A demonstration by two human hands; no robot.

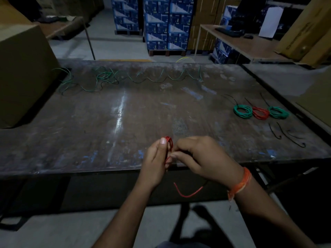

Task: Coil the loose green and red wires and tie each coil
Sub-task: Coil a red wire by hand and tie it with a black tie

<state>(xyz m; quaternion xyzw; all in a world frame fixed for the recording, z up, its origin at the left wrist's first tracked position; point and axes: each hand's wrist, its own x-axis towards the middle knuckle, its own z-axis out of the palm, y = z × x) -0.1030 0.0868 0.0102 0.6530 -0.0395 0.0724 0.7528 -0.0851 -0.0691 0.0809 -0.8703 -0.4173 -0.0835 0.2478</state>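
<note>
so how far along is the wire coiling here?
Done: three tied coils sit at the table's right, a green coil, a red coil and another green coil. In hand: the left hand holds a small red wire coil while the right hand pinches the wire; its loose red tail hangs below. Left: the long loose green wire along the far edge, with black cable ties waiting.
</note>
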